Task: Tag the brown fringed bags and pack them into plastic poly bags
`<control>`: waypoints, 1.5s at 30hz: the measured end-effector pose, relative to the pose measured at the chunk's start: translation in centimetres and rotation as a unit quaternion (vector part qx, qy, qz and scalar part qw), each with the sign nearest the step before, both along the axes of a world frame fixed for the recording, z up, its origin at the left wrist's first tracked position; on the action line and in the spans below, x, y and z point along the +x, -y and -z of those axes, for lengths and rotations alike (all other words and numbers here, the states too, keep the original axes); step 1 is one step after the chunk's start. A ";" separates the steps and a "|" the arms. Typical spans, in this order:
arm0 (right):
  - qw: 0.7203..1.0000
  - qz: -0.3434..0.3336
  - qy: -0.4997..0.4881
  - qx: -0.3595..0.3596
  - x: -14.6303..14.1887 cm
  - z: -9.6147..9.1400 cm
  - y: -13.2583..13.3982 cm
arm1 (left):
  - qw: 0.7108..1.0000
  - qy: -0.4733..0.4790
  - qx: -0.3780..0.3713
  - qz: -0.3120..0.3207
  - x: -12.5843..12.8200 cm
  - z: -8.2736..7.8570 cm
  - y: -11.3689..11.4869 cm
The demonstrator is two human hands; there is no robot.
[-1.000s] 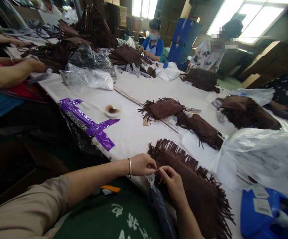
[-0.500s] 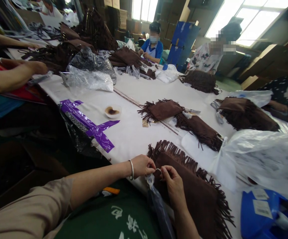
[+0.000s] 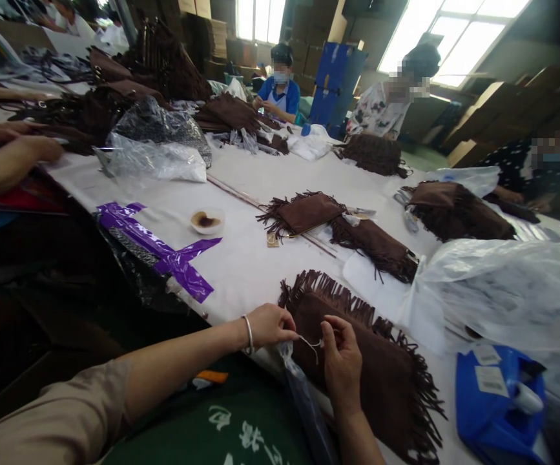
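One thin white string (image 3: 309,343), spanning from hand to hand above the near brown fringed bag (image 3: 376,384). Left hand (image 3: 270,325): bracelet (image 3: 248,334) at wrist, fingertips pinching one end. Right hand (image 3: 342,352): fingers curled, at the string's other end; whether gripping, cannot tell. One plastic-sleeved dark length (image 3: 303,394): just below the left hand. Bag: flat on white table (image 3: 241,281). Beyond: two smaller brown fringed pieces (image 3: 311,213), adjoining. Leftward: purple tape (image 3: 183,265), shallow dish (image 3: 216,227). Rightward: blue plastic item (image 3: 473,413), white-labelled.
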State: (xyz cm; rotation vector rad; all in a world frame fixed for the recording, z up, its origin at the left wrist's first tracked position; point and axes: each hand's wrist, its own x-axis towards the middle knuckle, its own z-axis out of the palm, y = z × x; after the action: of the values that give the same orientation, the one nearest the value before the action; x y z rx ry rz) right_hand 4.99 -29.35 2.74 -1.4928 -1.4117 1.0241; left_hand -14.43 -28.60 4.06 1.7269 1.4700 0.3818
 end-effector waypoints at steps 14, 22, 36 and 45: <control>0.977 -0.182 0.092 -0.054 -1.5 0.5 0.6 | 0.999 -0.042 -0.009 -0.014 0.4 0.7 -0.1; 0.989 -0.135 0.048 -0.021 -1.4 1.0 0.2 | 0.999 -0.039 0.020 -0.003 1.0 1.1 -0.6; 0.948 -0.200 -0.114 -0.220 -2.6 1.0 -0.1 | 0.950 0.238 -0.134 -0.153 0.2 2.0 1.4; 0.953 -0.160 -0.122 -0.228 -2.9 1.9 0.1 | 0.939 0.271 -0.139 -0.160 -0.3 2.3 1.8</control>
State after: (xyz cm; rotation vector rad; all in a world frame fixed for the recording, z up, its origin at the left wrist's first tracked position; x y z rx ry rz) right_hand 2.13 -29.43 0.82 -1.4076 -1.3183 1.7712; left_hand -14.76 -30.37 1.76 1.0430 1.3098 0.7204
